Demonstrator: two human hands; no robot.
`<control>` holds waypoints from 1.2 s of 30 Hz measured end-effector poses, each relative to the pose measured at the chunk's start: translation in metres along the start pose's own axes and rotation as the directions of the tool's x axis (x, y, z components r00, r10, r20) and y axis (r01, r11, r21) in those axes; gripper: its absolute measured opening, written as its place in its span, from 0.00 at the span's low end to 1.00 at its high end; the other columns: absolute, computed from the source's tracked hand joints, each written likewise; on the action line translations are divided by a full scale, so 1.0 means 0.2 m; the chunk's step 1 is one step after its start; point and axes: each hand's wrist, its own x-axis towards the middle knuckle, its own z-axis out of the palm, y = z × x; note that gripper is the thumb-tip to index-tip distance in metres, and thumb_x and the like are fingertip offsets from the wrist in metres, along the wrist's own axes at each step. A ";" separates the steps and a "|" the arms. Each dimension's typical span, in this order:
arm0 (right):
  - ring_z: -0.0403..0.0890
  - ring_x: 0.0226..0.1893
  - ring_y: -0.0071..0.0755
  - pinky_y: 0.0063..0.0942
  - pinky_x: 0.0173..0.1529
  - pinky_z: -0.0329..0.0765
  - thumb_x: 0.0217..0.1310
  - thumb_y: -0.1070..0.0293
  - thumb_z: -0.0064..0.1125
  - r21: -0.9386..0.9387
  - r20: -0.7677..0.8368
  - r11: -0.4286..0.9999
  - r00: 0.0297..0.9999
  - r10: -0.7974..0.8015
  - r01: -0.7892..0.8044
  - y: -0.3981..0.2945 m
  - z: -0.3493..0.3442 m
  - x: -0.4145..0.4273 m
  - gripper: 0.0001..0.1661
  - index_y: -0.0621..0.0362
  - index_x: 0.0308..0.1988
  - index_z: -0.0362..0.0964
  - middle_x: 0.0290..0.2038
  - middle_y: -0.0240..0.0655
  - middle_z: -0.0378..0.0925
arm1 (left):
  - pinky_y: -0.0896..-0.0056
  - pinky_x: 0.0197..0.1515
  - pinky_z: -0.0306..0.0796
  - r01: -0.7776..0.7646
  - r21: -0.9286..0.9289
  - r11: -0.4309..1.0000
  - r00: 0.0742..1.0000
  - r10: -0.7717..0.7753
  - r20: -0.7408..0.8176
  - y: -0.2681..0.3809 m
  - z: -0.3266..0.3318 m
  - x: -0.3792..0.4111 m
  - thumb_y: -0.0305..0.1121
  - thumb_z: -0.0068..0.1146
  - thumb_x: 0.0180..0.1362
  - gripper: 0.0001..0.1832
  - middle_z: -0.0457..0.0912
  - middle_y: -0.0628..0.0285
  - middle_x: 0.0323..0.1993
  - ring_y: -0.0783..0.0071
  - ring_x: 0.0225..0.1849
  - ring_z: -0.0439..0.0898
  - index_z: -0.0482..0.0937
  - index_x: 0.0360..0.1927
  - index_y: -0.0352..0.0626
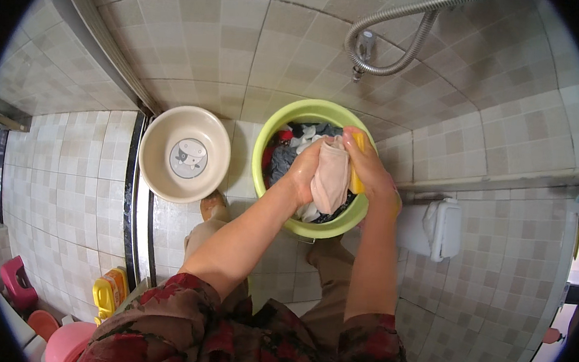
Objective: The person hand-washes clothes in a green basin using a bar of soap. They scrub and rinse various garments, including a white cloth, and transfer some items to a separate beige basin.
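Observation:
My left hand [306, 173] grips a pale pink piece of cloth [331, 176], which hangs in folds over the green bucket [258, 163]. Against the cloth's right side, my right hand [369, 168] holds a yellow bar [357, 161] that looks like laundry soap. Below both hands, the bucket is filled with dark, grey, white and red clothes [282, 162]. My hands and forearms hide part of its contents and its near rim.
A beige basin [188, 117] with a cow print stands left of the bucket, beside a door track [139, 220]. A lidded white bin [428, 227] is at the right. On the wall ahead, a metal shower hose [406, 62] loops near a tap [365, 46]. Yellow bottles [110, 289] stand lower left.

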 end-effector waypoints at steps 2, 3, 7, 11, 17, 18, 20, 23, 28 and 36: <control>0.71 0.46 0.26 0.24 0.52 0.67 0.63 0.55 0.48 0.208 0.044 0.978 0.999 0.018 -0.027 0.08 -0.05 -0.06 0.25 0.57 0.55 0.61 0.46 0.35 0.70 | 0.62 0.47 0.72 -0.003 -0.017 1.000 0.997 0.004 0.071 0.01 0.04 -0.01 0.49 0.42 0.59 0.20 0.79 0.57 0.39 0.62 0.40 0.78 0.74 0.42 0.44; 0.71 0.47 0.26 0.24 0.53 0.67 0.64 0.56 0.48 0.308 0.066 0.950 0.998 0.024 -0.043 0.11 -0.06 -0.09 0.25 0.57 0.56 0.60 0.48 0.34 0.69 | 0.62 0.47 0.72 -0.014 -0.026 1.000 0.992 0.017 0.121 0.02 0.07 -0.01 0.49 0.43 0.59 0.20 0.79 0.56 0.39 0.62 0.40 0.78 0.74 0.42 0.44; 0.69 0.51 0.30 0.27 0.56 0.66 0.55 0.68 0.55 0.724 -0.047 0.689 0.999 0.008 0.029 0.16 0.04 -0.23 0.31 0.57 0.58 0.57 0.50 0.35 0.67 | 0.62 0.46 0.72 -0.121 0.052 0.991 0.990 0.117 0.079 0.05 0.14 -0.03 0.49 0.43 0.59 0.21 0.79 0.57 0.39 0.62 0.40 0.78 0.73 0.44 0.41; 0.72 0.43 0.28 0.25 0.49 0.70 0.50 0.74 0.56 0.640 -0.124 0.765 0.992 0.010 0.073 0.12 0.04 -0.27 0.22 0.59 0.48 0.63 0.44 0.34 0.70 | 0.66 0.48 0.72 -0.201 0.136 0.970 0.975 0.211 -0.070 0.05 0.05 0.00 0.51 0.47 0.58 0.24 0.77 0.57 0.43 0.64 0.44 0.77 0.70 0.49 0.42; 0.72 0.38 0.27 0.25 0.45 0.70 0.45 0.74 0.58 0.056 -0.503 0.990 0.860 -0.084 0.130 -0.02 -0.11 -0.29 0.20 0.57 0.42 0.66 0.39 0.33 0.71 | 0.49 0.59 0.61 0.130 0.382 0.915 0.870 0.079 -0.486 0.02 0.10 0.01 0.63 0.36 0.59 0.34 0.70 0.55 0.55 0.59 0.56 0.70 0.63 0.59 0.49; 0.72 0.38 0.30 0.27 0.44 0.70 0.44 0.74 0.58 -0.067 -0.460 0.983 0.869 -0.182 0.171 -0.02 -0.11 -0.29 0.21 0.57 0.42 0.66 0.38 0.35 0.70 | 0.42 0.60 0.56 0.159 0.336 0.928 0.920 -0.016 -0.391 0.02 0.17 -0.05 0.67 0.30 0.58 0.37 0.65 0.55 0.59 0.57 0.58 0.67 0.60 0.62 0.51; 0.73 0.37 0.36 0.30 0.43 0.71 0.41 0.74 0.59 -0.306 -0.342 0.917 0.869 -0.358 0.257 0.00 -0.10 -0.29 0.23 0.57 0.43 0.66 0.37 0.37 0.70 | 0.45 0.61 0.58 0.084 0.170 0.982 0.996 -0.082 -0.018 0.00 0.12 -0.01 0.67 0.31 0.57 0.38 0.67 0.55 0.58 0.58 0.58 0.68 0.61 0.61 0.50; 0.72 0.38 0.47 0.35 0.43 0.71 0.38 0.75 0.61 -0.643 -0.005 0.657 0.855 -0.518 0.394 -0.12 0.14 -0.41 0.27 0.55 0.44 0.66 0.36 0.42 0.68 | 0.55 0.57 0.65 -0.004 -0.096 0.995 0.988 0.019 0.150 0.03 0.01 0.02 0.64 0.37 0.58 0.35 0.73 0.55 0.52 0.59 0.53 0.73 0.67 0.56 0.46; 0.72 0.40 0.48 0.39 0.44 0.70 0.39 0.77 0.59 -0.636 0.104 0.636 0.865 -0.490 0.437 -0.26 0.19 -0.58 0.30 0.57 0.48 0.66 0.39 0.45 0.69 | 0.58 0.49 0.72 0.010 -0.275 0.961 0.970 0.057 0.237 0.10 -0.01 0.01 0.59 0.45 0.57 0.30 0.76 0.55 0.47 0.60 0.45 0.76 0.71 0.52 0.45; 0.69 0.50 0.51 0.40 0.53 0.66 0.45 0.58 0.63 -0.815 0.214 0.300 0.738 -0.640 0.496 -0.34 0.24 -0.17 0.35 0.55 0.54 0.63 0.47 0.48 0.69 | 0.61 0.53 0.70 -0.115 -0.286 0.951 0.926 0.207 0.316 0.05 0.01 0.00 0.52 0.44 0.61 0.24 0.77 0.57 0.46 0.63 0.47 0.76 0.71 0.51 0.44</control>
